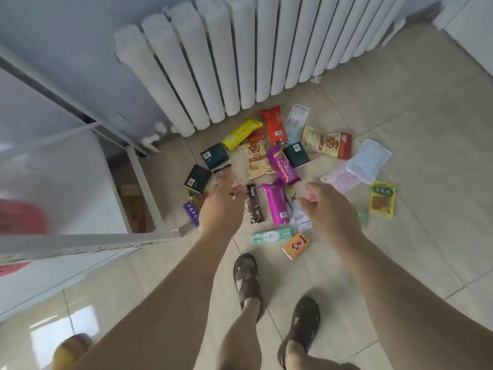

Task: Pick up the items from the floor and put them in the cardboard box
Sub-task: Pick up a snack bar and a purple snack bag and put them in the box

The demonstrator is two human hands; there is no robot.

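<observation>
Hands [222,206] [329,209] above upright-lying magenta packet [277,202].

Both arms reach down over a scatter of snack packets on the tiled floor [400,129] before a white radiator [240,54]. The left hand [221,206] hangs over a dark green packet [198,179], fingers blurred. The right hand [329,209] hovers with relaxed fingers beside a magenta packet [277,202]. A mint soda-cracker packet [271,237] lies just ahead of the sandalled left foot [246,279].
</observation>
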